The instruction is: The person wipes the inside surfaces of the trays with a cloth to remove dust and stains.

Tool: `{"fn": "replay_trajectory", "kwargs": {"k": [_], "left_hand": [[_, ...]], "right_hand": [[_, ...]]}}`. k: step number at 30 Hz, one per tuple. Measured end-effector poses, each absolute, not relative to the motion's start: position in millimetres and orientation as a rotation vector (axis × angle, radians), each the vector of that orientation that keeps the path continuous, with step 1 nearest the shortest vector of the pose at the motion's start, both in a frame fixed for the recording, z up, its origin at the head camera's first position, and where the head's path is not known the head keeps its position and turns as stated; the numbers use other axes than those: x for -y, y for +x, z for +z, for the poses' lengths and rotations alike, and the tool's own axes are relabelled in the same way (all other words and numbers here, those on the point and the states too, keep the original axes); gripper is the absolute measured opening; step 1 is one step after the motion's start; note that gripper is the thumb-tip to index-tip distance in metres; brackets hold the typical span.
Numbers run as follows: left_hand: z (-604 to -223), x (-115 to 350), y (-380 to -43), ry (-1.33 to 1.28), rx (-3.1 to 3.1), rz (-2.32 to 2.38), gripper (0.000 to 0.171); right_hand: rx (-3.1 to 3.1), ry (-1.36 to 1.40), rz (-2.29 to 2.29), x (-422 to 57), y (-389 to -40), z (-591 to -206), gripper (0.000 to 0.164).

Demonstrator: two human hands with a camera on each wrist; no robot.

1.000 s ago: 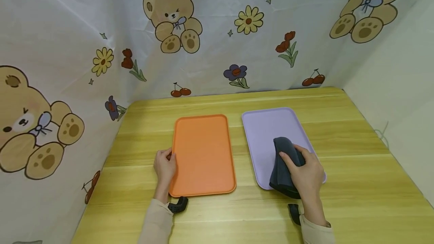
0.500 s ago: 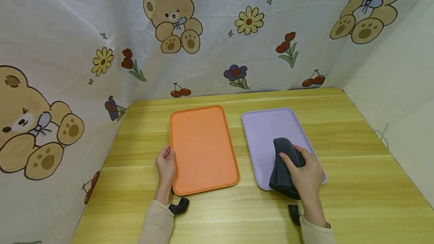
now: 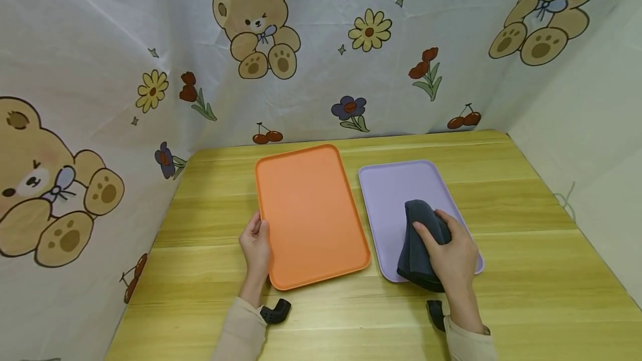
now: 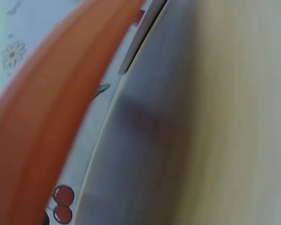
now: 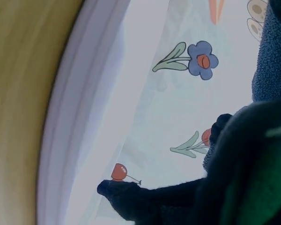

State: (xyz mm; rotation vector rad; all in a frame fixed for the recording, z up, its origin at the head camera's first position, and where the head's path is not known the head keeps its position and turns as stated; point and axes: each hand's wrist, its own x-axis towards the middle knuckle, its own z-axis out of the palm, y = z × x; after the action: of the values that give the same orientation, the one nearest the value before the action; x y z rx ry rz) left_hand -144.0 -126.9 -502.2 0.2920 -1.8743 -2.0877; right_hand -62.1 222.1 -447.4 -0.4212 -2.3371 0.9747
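An orange tray is held up at its left edge by my left hand, thumb on top of the rim. The left wrist view catches the tray's orange edge standing off the wooden table, with a blurred shadow below. My right hand grips a folded dark blue-grey cloth between thumb and fingers. That cloth overlaps the lower part of a lilac tray in the head view. From the right wrist, the cloth's fuzzy folds show close up, with a green patch; the lilac rim stands beside them.
The wooden table carries both trays side by side, the orange one now near the lilac one's left edge. A white curtain printed with bears and flowers hangs behind and to the left. A pale wall borders the right side.
My left hand has raised the orange tray, turned it slightly and shifted it right, toward the lilac tray. My right hand and the cloth have stayed almost in place.
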Motion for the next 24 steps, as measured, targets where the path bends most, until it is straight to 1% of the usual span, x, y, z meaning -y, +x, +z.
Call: {"fn": "replay_trajectory", "kwargs": {"k": [7, 12, 17, 24], "left_hand": [[-495, 98, -133, 0.261, 1.840, -2.120, 0.040], [-493, 73, -128, 0.168, 1.832, -2.126, 0.039], [-492, 56, -123, 0.050, 1.842, -2.081, 0.040], [-483, 39, -116, -0.015, 1.859, -2.010, 0.041]], "right_hand": [[2.326, -0.375, 0.964, -219, -72, -439, 0.046], [2.312, -0.342, 0.946, -215, -84, -430, 0.045], [2.299, -0.302, 0.941, -210, -101, -420, 0.043], [2.308, -0.267, 0.904, -199, -132, -403, 0.044]]}}
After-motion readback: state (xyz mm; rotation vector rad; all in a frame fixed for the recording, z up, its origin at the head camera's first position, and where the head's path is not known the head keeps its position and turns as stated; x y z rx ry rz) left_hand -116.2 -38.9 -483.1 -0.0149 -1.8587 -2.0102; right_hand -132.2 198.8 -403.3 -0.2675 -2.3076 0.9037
